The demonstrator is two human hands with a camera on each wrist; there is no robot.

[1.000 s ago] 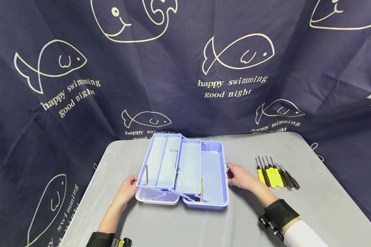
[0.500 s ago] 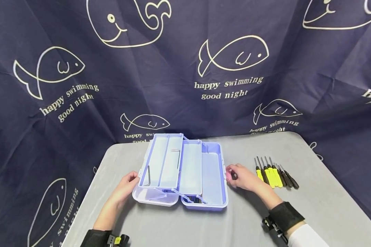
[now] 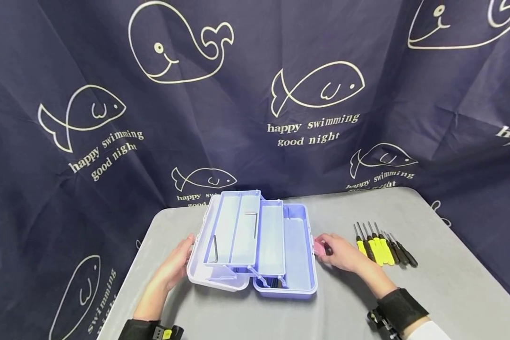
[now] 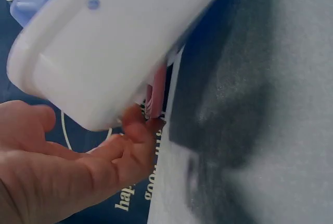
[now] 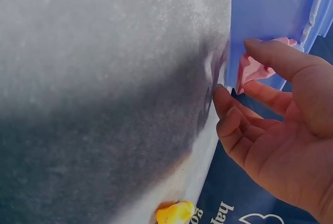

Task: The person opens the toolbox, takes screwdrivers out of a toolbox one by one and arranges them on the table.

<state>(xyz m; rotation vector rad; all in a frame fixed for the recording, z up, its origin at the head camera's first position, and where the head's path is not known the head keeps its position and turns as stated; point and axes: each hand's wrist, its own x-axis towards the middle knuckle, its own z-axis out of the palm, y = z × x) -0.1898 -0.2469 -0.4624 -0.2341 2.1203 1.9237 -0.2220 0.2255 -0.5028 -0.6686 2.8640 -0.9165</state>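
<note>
A light-blue toolbox [image 3: 295, 248] with a whitish lid [image 3: 197, 276] stands unfolded on the table, its cantilever trays [image 3: 238, 226] spread over the lid and base. My left hand [image 3: 179, 259] is at the lid's left edge. In the left wrist view its fingers touch the tilted lid's underside beside a pink latch [image 4: 157, 91], with the thumb apart. At the right wall, my right hand [image 3: 337, 252] pinches another pink latch [image 5: 255, 70] between thumb and finger. Two hex keys [image 3: 215, 248] lie in the upper tray.
Right of the toolbox, several screwdrivers [image 3: 378, 248] with yellow-and-black or black handles lie in a row on the grey table [image 3: 357, 302]. A dark tool sits partly hidden under the lower tray. A navy curtain [image 3: 246, 132] with fish drawings hangs behind.
The lid has swung up on the left with my left hand at it, and the trays have shifted inward to the right. The right latch has come into sight under my right hand.
</note>
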